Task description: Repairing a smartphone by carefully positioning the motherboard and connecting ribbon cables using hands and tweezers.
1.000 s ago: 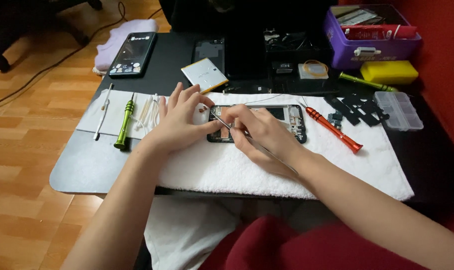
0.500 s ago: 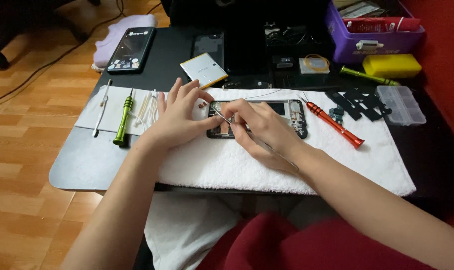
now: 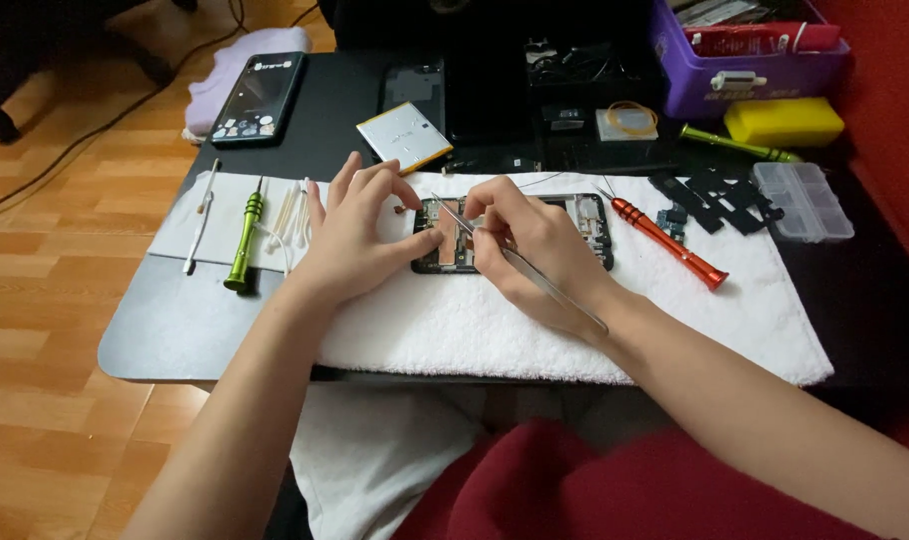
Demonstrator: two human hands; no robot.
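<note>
An opened phone body (image 3: 585,225) with its back off lies on a white towel (image 3: 675,320). My left hand (image 3: 360,235) rests on the towel at the phone's left end, thumb pressed against its edge, fingers spread. My right hand (image 3: 535,250) grips thin metal tweezers (image 3: 555,290); their tip points into the left part of the phone's inside. My right hand covers the middle of the phone.
A red screwdriver (image 3: 670,243) lies right of the phone, a green one (image 3: 245,240) and cotton swabs to the left. Behind are a flat battery (image 3: 405,135), a dark phone (image 3: 260,98), a purple box (image 3: 745,60), a yellow sponge (image 3: 783,122) and a clear parts case (image 3: 803,200).
The view shifted slightly. Both hands stay on the phone, with the tweezers' tip working at nearly the same spot.
</note>
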